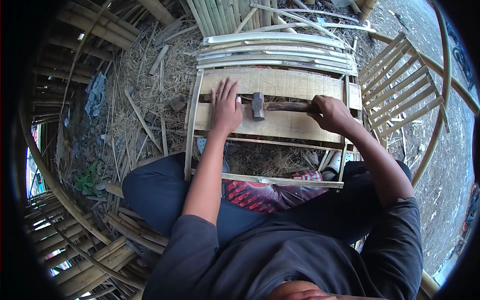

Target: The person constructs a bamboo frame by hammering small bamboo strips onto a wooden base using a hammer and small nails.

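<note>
My right hand (331, 114) is wrapped round the wooden handle of a hammer (258, 106), whose grey metal head is at the handle's left end. The hammer lies across or just above two wooden planks; I cannot tell whether it touches them. My left hand (227, 107) rests with fingers stretched out at the left part of the far plank (280, 82) and the near plank (285, 122). Thin bamboo strips (189, 132) run along the sides of the planks. Another strip (280, 181) crosses nearest to me, above my crossed legs.
Several split bamboo strips (275, 52) lie beyond the planks. A slatted bamboo panel (402, 82) leans at the right. Bamboo poles (60, 240) are stacked at the left. Straw and shavings (155, 95) cover the ground, with a blue cloth scrap (95, 95) at the left.
</note>
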Available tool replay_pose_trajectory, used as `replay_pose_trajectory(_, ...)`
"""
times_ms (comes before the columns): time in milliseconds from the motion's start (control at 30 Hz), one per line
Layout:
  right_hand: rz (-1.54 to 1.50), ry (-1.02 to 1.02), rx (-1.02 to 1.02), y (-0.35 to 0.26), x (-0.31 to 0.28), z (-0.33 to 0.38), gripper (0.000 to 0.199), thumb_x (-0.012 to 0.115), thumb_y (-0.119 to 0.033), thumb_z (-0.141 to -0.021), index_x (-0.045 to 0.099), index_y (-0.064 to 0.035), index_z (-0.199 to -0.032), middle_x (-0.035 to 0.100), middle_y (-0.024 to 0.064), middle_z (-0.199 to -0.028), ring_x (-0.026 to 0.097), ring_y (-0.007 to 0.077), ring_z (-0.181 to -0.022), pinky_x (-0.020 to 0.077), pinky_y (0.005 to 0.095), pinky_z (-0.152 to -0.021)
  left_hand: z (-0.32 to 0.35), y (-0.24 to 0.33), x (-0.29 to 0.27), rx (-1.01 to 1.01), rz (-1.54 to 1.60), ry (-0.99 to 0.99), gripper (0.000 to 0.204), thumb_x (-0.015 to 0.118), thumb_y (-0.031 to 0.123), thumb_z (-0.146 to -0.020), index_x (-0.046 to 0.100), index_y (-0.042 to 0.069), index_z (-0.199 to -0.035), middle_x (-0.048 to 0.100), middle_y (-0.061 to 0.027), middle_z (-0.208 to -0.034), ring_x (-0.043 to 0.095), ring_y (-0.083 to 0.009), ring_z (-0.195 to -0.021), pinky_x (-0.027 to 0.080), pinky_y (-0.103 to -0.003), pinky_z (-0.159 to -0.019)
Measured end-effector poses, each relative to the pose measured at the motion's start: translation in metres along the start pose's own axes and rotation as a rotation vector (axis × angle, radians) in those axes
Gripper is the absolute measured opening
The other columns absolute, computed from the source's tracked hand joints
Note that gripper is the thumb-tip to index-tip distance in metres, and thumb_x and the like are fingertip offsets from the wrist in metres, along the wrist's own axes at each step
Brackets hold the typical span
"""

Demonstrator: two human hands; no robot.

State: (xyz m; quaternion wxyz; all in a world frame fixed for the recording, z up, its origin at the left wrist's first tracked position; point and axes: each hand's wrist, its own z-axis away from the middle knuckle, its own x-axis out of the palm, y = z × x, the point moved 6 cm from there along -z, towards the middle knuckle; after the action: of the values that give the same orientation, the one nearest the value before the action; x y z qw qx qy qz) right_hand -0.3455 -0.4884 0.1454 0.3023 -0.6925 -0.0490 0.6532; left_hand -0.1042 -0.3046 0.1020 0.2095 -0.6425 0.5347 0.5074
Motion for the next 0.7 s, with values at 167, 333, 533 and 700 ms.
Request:
replay_pose_trajectory(167,-0.067,0.002,0.237,0.006,-0.021,0.012,0.029,0.073,-0.029,-0.093,0.066,-0.0014,-0.098,0.069,0.0204,-0.084,0.066,0.0409,-0.078,0.051,0.0483,-0.071,-0.004,-0.016,-0.004,-0.097,0.186,0.037,0.04,0.05,0.009,-0.094,0.059,0.006,-0.134,0.054,-0.0143,-0.145,0.048,-0.0339,-0.137,0.023,-0.056,-0.121)
replay_pose_trajectory(333,-0.394,0.262,0.486,0.052,-0.072,0.041,0.041,0.069,-0.038,-0.099,0.063,-0.0008,-0.084,0.051,-0.0013,-0.064,0.042,0.0096,-0.056,0.0321,0.0328,-0.051,-0.012,-0.009,0.002,-0.065,0.159,0.025,0.04,0.05,0.009,-0.094,0.06,0.006,-0.133,0.054,-0.015,-0.145,0.048,-0.0337,-0.137,0.024,-0.055,-0.121)
replay_pose_trajectory(533,-0.621,0.375,0.963,0.147,-0.107,0.096,0.05,0.057,-0.051,-0.103,0.06,-0.0045,-0.086,0.047,-0.0041,-0.065,0.04,0.0072,-0.047,0.0323,0.0274,-0.043,0.003,-0.013,0.004,-0.022,0.135,0.022,0.045,0.051,0.009,-0.093,0.058,0.004,-0.137,0.052,-0.0156,-0.149,0.044,-0.0343,-0.142,0.025,-0.055,-0.121)
replay_pose_trajectory(700,-0.574,0.358,1.354,0.208,-0.065,0.146,0.03,0.048,-0.024,-0.099,0.049,-0.0044,-0.077,0.044,0.003,-0.06,0.04,0.0139,-0.045,0.0282,0.033,-0.039,0.0,-0.003,-0.006,-0.024,0.101,0.038,0.044,0.052,0.007,-0.092,0.059,0.005,-0.135,0.055,-0.0168,-0.146,0.048,-0.0348,-0.137,0.03,-0.05,-0.118)
